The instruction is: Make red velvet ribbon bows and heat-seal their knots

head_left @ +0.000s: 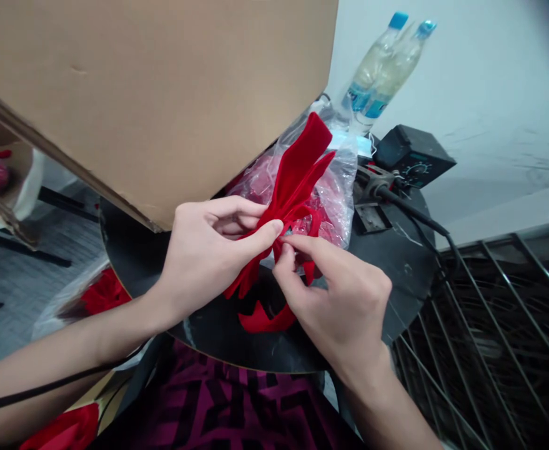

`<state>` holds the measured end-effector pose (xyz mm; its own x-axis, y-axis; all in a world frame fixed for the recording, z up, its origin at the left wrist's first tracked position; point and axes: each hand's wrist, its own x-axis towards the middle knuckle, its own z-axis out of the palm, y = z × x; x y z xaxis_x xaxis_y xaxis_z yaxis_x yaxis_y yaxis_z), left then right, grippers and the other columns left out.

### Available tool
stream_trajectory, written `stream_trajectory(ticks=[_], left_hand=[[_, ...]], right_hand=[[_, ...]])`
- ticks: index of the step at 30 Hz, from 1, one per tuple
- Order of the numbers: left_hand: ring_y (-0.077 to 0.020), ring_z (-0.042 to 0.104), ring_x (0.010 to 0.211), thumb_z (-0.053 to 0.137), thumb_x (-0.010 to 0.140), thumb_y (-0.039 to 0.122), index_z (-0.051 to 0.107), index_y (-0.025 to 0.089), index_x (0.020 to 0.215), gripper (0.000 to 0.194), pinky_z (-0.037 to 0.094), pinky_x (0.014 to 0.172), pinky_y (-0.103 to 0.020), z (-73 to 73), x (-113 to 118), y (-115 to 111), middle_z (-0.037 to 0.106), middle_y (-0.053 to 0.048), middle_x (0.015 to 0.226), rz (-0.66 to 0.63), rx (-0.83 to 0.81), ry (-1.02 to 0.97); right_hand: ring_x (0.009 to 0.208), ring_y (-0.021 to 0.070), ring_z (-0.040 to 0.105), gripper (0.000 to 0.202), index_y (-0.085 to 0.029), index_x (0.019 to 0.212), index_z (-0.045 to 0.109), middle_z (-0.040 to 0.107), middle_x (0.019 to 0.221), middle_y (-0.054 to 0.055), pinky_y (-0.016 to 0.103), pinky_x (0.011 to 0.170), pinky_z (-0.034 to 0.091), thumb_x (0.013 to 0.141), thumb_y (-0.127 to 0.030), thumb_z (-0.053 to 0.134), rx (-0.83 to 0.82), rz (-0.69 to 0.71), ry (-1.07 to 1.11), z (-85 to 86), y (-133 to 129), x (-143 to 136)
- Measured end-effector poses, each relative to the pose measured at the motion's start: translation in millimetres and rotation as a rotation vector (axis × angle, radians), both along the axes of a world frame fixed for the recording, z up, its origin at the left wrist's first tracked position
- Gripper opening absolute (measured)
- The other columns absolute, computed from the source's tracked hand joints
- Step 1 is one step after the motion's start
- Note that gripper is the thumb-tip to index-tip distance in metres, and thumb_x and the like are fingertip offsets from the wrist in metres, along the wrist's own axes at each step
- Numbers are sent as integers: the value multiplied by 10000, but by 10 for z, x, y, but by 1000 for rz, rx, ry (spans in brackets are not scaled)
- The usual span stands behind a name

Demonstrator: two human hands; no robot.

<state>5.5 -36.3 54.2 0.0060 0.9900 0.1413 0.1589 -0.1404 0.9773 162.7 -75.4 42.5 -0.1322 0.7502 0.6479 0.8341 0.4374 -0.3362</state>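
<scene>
A red velvet ribbon bow (297, 169) is held up above the round black table, its loops fanned upward and its tails hanging below. My left hand (213, 250) pinches the gathered middle of the bow between thumb and fingers. Close against it, my right hand (335, 287) is closed, thumb and forefinger pinching a narrow strip of red ribbon at the bow's centre. A curved piece of red ribbon (267, 319) lies or hangs just under the hands. Behind the bow is a clear plastic bag (344, 187) with red and pink stuff inside.
A large cardboard box (152, 81) stands at the back left of the black table (396, 281). Two bottles (381, 69), a black box with a dial (415, 156) and a soldering-iron-like stand (377, 184) with a cable are at the right. A metal rack (489, 312) flanks the table.
</scene>
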Motion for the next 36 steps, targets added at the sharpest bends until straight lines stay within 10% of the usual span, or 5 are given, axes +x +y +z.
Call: stream_trajectory(ticks=[11, 16, 21, 29, 36], left_hand=[[-140, 736, 735, 904, 741, 267, 836, 205, 924, 204, 599, 706, -204, -150, -54, 32, 793, -1, 819, 1, -223, -335], [-138, 726, 706, 921, 710, 244, 846, 191, 923, 232, 596, 684, -200, -161, -32, 43, 771, 2, 780, 54, -90, -232], [-130, 717, 650, 910, 734, 259, 850, 196, 938, 221, 601, 623, -195, -68, -22, 26, 766, 5, 764, 21, -52, -197], [-130, 729, 648, 908, 738, 268, 847, 198, 906, 192, 611, 624, -186, -17, -38, 15, 764, 9, 755, 9, -32, -177], [-120, 708, 619, 920, 704, 217, 852, 215, 903, 210, 588, 582, -175, -31, -33, -9, 770, 16, 744, 40, -42, -177]], right_hand=[[578, 136, 707, 97, -187, 885, 746, 754, 701, 1, 214, 509, 569, 900, -278, 716, -552, 178, 955, -170, 30, -75], [811, 132, 755, 164, -229, 1042, 736, 786, 943, -1, 225, 756, 630, 884, -188, 716, -595, 215, 873, -126, 22, -13], [702, 122, 746, 90, -219, 972, 732, 778, 833, -20, 201, 634, 613, 965, -227, 643, -591, 245, 898, -80, 24, 9], [853, 135, 746, 129, -156, 1066, 722, 793, 1002, 33, 250, 851, 602, 981, -114, 634, -49, 123, 184, 9, -12, 40], [648, 114, 699, 97, -200, 942, 706, 762, 810, -6, 249, 666, 609, 963, -138, 634, -28, 44, 290, -76, -5, -103]])
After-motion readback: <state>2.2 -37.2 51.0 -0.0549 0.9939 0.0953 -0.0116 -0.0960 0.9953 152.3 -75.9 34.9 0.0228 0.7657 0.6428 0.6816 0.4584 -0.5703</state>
